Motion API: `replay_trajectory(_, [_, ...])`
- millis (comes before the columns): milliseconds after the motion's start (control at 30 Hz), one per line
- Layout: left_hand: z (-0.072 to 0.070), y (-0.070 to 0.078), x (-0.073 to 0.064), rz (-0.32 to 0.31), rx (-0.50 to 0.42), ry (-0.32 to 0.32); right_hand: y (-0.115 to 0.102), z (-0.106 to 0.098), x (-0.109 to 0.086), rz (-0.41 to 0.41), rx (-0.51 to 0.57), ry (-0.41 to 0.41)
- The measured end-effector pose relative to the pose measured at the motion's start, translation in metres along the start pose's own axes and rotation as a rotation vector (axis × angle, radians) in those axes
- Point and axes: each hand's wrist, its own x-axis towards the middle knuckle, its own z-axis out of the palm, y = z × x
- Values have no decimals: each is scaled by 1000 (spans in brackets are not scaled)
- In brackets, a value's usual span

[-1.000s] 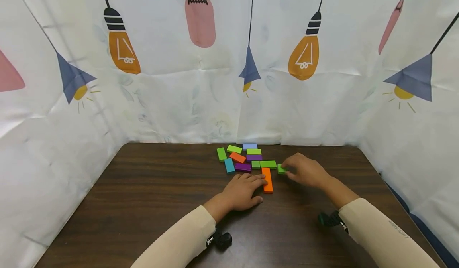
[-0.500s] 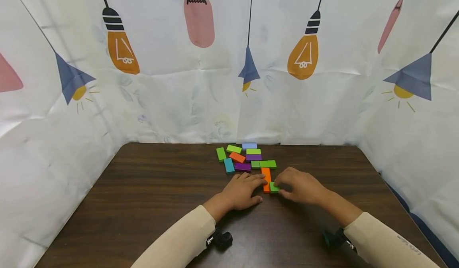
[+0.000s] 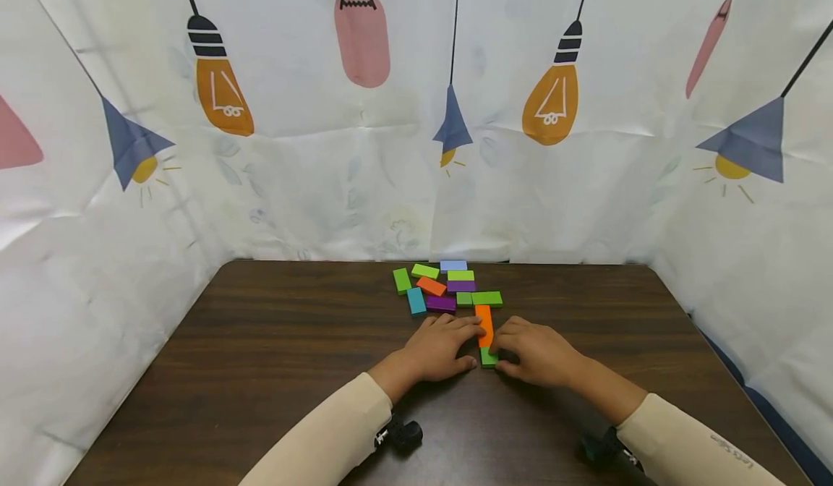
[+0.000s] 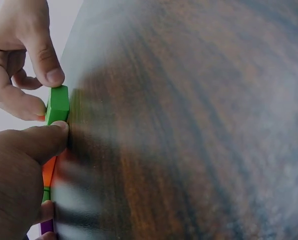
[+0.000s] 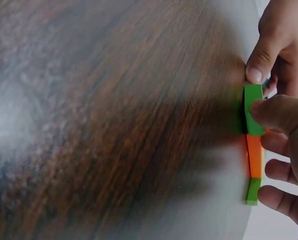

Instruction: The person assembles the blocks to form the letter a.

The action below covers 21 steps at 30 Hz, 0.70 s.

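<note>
A small green block [image 3: 488, 358] lies on the table at the near end of a long orange block [image 3: 484, 314]. My right hand [image 3: 539, 352] pinches this green block from the right, thumb toward me. My left hand [image 3: 434, 348] lies palm down on the left, its fairly straight fingers reaching to the orange block's side. In the left wrist view, the left thumb's tip comes right up to the green block [image 4: 58, 105]. The right wrist view has the right thumb on that block's near face [image 5: 253, 115], with the orange block [image 5: 255, 155] behind it.
Beyond the hands, several blocks form a flat cluster: a purple one [image 3: 440, 304], a teal one [image 3: 416, 301], a pale blue one [image 3: 453, 265] and a green one [image 3: 487, 298] among them. The dark wooden table [image 3: 260, 370] ends at a printed curtain [image 3: 312, 197].
My right hand has carried the small green block from beside the cluster's right end toward me, then left to the orange block's near end. My left hand has stayed in place.
</note>
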Motion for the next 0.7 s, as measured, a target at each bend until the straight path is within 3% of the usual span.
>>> replay_trajectory(300, [-2,2,0,4,0,5,-2,-1,2,52,-10,-56])
replay_trajectory(567, [-3,2,0,-7,10,-1,2,-5,8,274,40,-117])
replay_trajectory(700, [-3,2,1,-10,12,-10,6,-5,13,317,87,-187])
